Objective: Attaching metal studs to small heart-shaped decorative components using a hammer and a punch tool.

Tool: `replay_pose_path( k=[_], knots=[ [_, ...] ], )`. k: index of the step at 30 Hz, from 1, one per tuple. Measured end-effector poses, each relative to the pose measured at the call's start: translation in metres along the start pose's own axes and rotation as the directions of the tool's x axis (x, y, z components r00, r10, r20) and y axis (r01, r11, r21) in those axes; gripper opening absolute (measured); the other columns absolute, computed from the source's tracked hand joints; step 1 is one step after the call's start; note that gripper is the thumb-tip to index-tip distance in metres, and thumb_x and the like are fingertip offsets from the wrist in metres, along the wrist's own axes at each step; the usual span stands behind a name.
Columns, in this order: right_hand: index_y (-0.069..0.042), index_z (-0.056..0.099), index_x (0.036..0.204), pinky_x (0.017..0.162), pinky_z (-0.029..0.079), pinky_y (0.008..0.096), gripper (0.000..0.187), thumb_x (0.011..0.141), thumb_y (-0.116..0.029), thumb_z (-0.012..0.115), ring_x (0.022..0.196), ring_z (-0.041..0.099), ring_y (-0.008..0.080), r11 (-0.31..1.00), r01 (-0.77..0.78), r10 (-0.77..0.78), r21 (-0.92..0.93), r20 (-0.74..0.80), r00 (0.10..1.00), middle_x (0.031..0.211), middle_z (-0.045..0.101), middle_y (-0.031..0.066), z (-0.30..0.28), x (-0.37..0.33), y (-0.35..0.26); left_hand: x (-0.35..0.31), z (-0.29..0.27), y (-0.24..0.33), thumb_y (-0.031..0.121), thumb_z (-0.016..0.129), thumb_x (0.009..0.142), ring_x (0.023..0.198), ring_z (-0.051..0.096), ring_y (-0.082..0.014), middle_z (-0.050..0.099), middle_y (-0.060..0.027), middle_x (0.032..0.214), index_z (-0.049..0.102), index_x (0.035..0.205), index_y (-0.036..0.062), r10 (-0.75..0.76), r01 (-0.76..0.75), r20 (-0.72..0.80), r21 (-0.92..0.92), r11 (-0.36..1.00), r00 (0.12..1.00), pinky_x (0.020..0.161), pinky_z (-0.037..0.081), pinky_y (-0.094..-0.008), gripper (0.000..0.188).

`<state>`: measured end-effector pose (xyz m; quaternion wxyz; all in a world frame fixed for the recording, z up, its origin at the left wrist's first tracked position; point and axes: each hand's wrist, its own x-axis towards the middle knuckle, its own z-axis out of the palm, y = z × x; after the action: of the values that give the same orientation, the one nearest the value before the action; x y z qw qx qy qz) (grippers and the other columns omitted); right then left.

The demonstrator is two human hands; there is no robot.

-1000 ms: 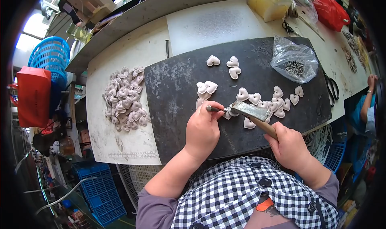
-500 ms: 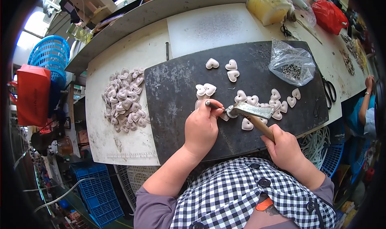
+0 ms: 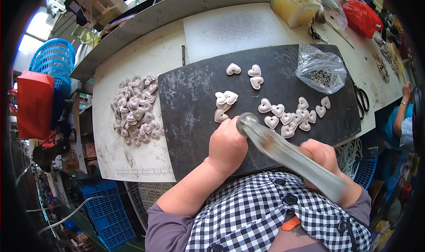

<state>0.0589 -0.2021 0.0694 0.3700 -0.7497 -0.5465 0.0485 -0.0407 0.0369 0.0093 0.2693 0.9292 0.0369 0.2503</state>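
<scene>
My right hand (image 3: pixel 319 154) is closed around a claw hammer, raised and smeared by motion; its metal head (image 3: pixel 294 159) spans from my left fist to my right wrist. My left hand (image 3: pixel 228 141) is closed low over the dark board, with its fingertips behind the hammer's face. The slim dark punch it held half a second ago is hidden now. Pale padded hearts with stitched edges lie about: a small group (image 3: pixel 225 98) beyond my left hand, a larger cluster (image 3: pixel 287 118) to the right, and a few (image 3: pixel 256 82) farther back. Some hearts show a small dark hole.
A heap of hearts (image 3: pixel 135 110) lies on the white tabletop at left. The dark board (image 3: pixel 190 114) bears a clear bag (image 3: pixel 322 75) of small metal bits. Black scissors (image 3: pixel 362 99) lie at its right edge, a dark rod (image 3: pixel 183 55) behind it. Another person's arm (image 3: pixel 402 112) shows at far right.
The hammer has swung up from the punch toward me, its head now blurred and larger in view. My right hand has risen slightly; my left fist has turned and shifted a little right.
</scene>
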Motion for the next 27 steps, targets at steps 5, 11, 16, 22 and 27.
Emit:
replay_pose_path(
  k=[5, 11, 16, 22, 27],
  knots=[
    [0.002, 0.058, 0.108, 0.058, 0.048, 0.0356, 0.016, 0.096, -0.008, 0.062, 0.062, 0.062, 0.0283, 0.945, -0.321, 0.323, 0.059, -0.032, 0.946, 0.078, 0.062, 0.0134, -0.002, 0.011, -0.003, -0.006, -0.009, 0.006, 0.009, 0.058, 0.100, 0.075, 0.069, -0.0275, 0.065, -0.0094, 0.081, 0.055, 0.103, 0.0033, -0.233, 0.231, -0.027, -0.075, 0.970, 0.972, 0.064, 0.054, -0.0353, 0.007],
    [-0.005, 0.054, 0.098, 0.059, 0.053, 0.0437, 0.023, 0.091, -0.020, 0.069, 0.068, 0.067, 0.0343, 0.924, -0.307, 0.348, -0.227, 0.170, 0.922, 0.076, 0.064, 0.0134, 0.020, 0.003, -0.001, -0.009, -0.009, 0.003, 0.011, 0.052, 0.104, 0.083, 0.071, -0.0226, 0.064, -0.0121, 0.100, 0.049, 0.106, 0.0001, -0.371, 0.347, 0.002, -0.361, 0.866, 0.928, 0.069, 0.058, -0.0328, 0.012],
    [-0.004, 0.060, 0.099, 0.059, 0.050, 0.0415, 0.016, 0.092, -0.016, 0.069, 0.067, 0.065, 0.0355, 0.908, -0.419, 0.419, -0.013, 0.017, 0.908, 0.074, 0.063, 0.0151, 0.007, 0.004, 0.010, -0.011, -0.009, 0.021, 0.011, 0.054, 0.103, 0.091, 0.069, -0.0280, 0.065, -0.0131, 0.105, 0.049, 0.108, 0.0027, -0.297, 0.308, 0.086, -0.336, 0.890, 0.951, 0.078, 0.055, -0.0360, 0.010],
    [-0.001, 0.061, 0.103, 0.058, 0.046, 0.0345, 0.016, 0.096, -0.016, 0.066, 0.061, 0.060, 0.0248, 0.846, -0.524, 0.533, 0.098, -0.130, 0.836, 0.071, 0.061, 0.0125, -0.007, 0.003, 0.019, 0.042, 0.001, 0.012, 0.007, 0.057, 0.100, 0.088, 0.070, -0.0256, 0.069, -0.0112, 0.103, 0.053, 0.103, 0.0031, -0.194, 0.223, 0.113, -0.383, 0.896, 0.974, 0.078, 0.054, -0.0347, 0.006],
    [-0.001, 0.062, 0.103, 0.058, 0.045, 0.0334, 0.017, 0.097, -0.016, 0.066, 0.060, 0.058, 0.0225, 0.830, -0.539, 0.556, 0.143, -0.142, 0.819, 0.070, 0.061, 0.0115, -0.011, 0.003, 0.024, 0.098, 0.005, -0.015, 0.014, 0.062, 0.096, 0.088, 0.063, -0.0352, 0.061, -0.0157, 0.094, 0.054, 0.101, 0.0013, -0.157, 0.172, 0.102, -0.164, 0.971, 0.982, 0.076, 0.051, -0.0425, 0.016]
  ],
)
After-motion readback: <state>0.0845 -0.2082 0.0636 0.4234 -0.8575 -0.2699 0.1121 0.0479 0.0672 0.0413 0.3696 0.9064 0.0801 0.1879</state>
